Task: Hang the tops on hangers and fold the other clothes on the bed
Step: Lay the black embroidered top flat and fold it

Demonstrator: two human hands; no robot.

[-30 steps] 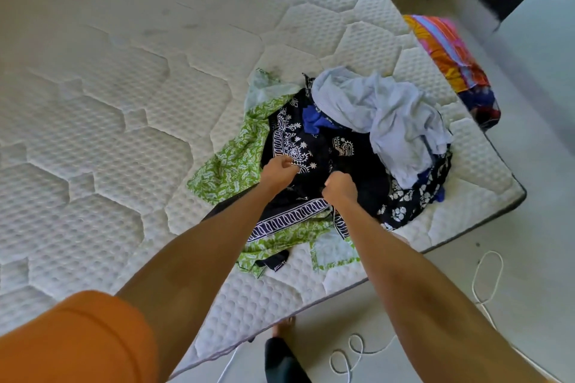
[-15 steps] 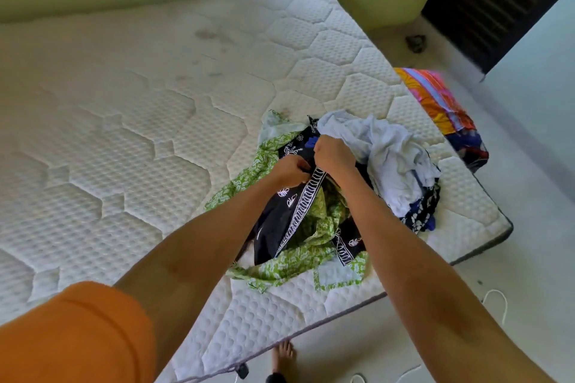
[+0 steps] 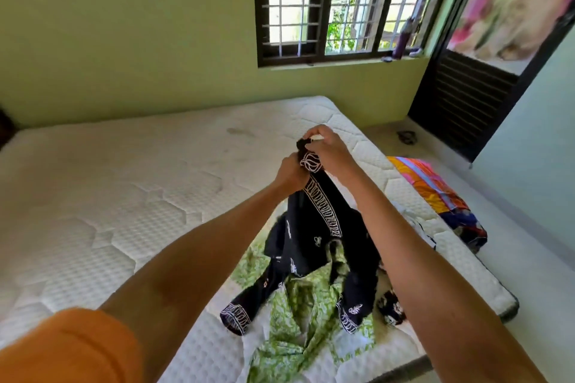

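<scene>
Orange fabric of a sleeve fills the lower left corner of the view, and from it the left arm reaches forward over the white quilted mattress. The left hand is curled round the upper edge of a black garment with white embroidery, gripping it just below the right hand, whose thumb and fingers pinch the same edge a little higher. Both hands hold the garment raised, so it hangs down above the near right corner of the mattress with its embroidered sleeve ends trailing onto a green patterned cloth lying crumpled there. Beside these, partly hidden by the right arm, a bit of white clothing shows near the right edge of the mattress. Just past that edge sits a bright striped bundle.
</scene>
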